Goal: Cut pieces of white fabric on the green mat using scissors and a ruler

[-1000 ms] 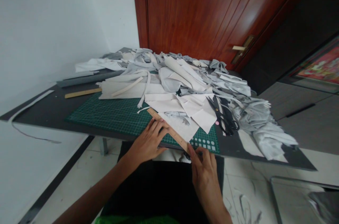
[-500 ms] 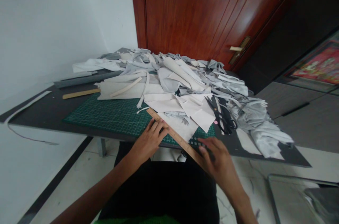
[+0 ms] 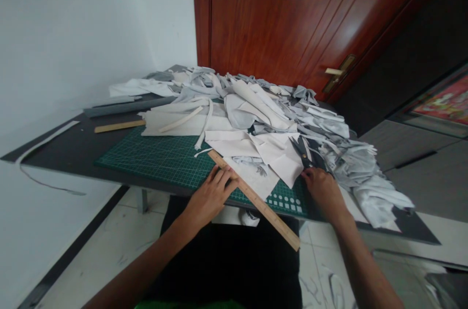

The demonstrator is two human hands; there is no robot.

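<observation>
My left hand (image 3: 211,193) lies flat with its fingers stretched out, pressing on a long wooden ruler (image 3: 256,200) that runs diagonally over the green cutting mat (image 3: 157,158) and sticks out past the table's front edge. Under the ruler lies a white fabric piece (image 3: 256,175). My right hand (image 3: 321,187) rests on the handles of black scissors (image 3: 306,149) at the mat's right edge; its fingers curl over them, and whether it grips them I cannot see.
A large heap of white and grey fabric scraps (image 3: 263,109) covers the back and right of the dark table (image 3: 62,153). A second wooden ruler (image 3: 119,126) lies at the back left. A red-brown door (image 3: 285,16) stands behind the table.
My right hand has left the ruler's near end and moved right and forward onto the scissors. The left hand stays pressed on the ruler.
</observation>
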